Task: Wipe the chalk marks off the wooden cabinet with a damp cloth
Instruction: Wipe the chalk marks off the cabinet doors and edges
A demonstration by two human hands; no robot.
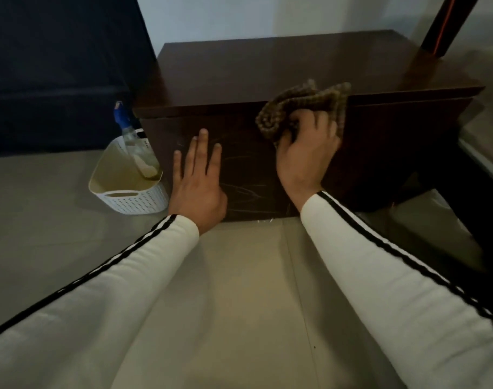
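A low dark wooden cabinet point(282, 66) stands on the floor against the wall. Faint pale chalk marks point(245, 189) streak its front panel, mostly low and between my hands. My right hand point(307, 153) presses a crumpled brown checked cloth point(304, 102) against the upper front panel, just under the top edge. My left hand point(197, 181) lies flat on the left part of the front panel, fingers spread and pointing up, holding nothing.
A white perforated basket point(119, 197) sits on the floor at the cabinet's left corner, with a blue-capped spray bottle point(133, 141) leaning in it. A dark piece of furniture point(57, 74) stands behind it. A dark frame point(464, 192) rises at the right. Pale floor tiles point(239, 290) lie below.
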